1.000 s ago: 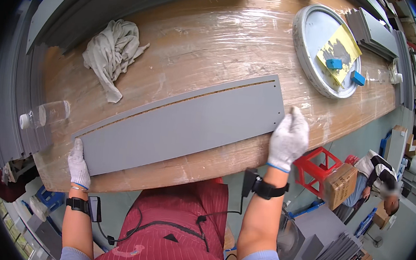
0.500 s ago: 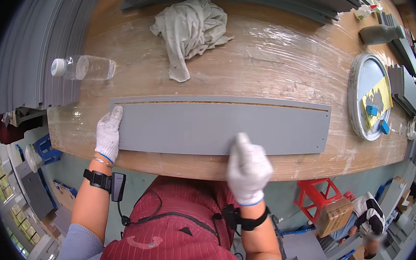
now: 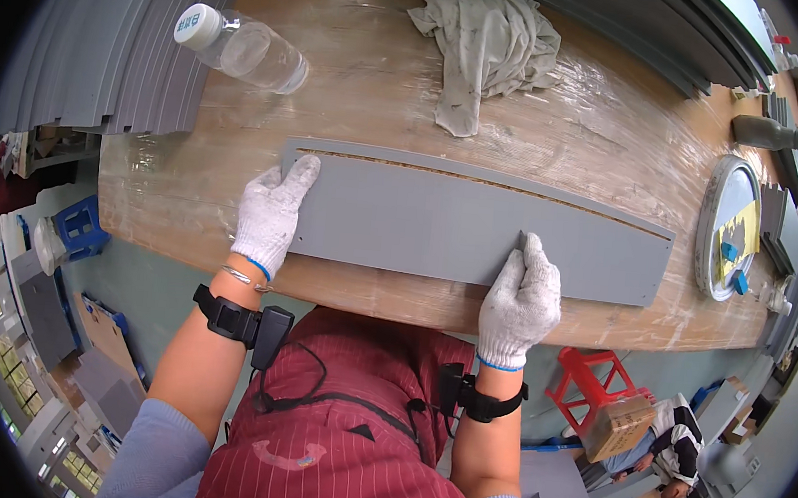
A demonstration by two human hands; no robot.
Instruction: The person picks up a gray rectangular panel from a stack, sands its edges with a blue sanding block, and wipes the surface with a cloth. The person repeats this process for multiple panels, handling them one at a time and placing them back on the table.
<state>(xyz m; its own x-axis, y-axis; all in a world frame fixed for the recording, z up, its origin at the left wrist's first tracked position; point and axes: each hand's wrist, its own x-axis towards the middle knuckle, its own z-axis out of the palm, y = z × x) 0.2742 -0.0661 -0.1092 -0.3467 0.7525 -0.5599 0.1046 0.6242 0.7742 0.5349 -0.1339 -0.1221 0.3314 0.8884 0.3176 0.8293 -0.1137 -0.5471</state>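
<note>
A long grey panel (image 3: 477, 225) with a narrow groove along its far side lies flat on the table. The groove shows rough brown board inside. At the panel's left end, my left hand (image 3: 275, 205), in a white knit glove, grips the edge with a finger over the top face. My right hand (image 3: 523, 293), also gloved, is over the near edge, right of the middle. Its fingertips pinch a small dark grey piece (image 3: 521, 242), mostly hidden, against or just above the panel's face; its kind is unclear.
The film-covered table (image 3: 363, 113) also bears a clear bottle (image 3: 255, 54), a crumpled white cloth (image 3: 488, 48) and a round lid (image 3: 712, 229) with yellow sandpaper and blue blocks. Grey panel stacks (image 3: 85, 41) stand left and behind. A red stool (image 3: 586, 384) and another person (image 3: 671, 444) are at right.
My view has turned, so the panel now slants down to the right. My right hand, blurred before, is now steady, and the dark piece shows at its fingertips. My left hand stays at the panel's left end.
</note>
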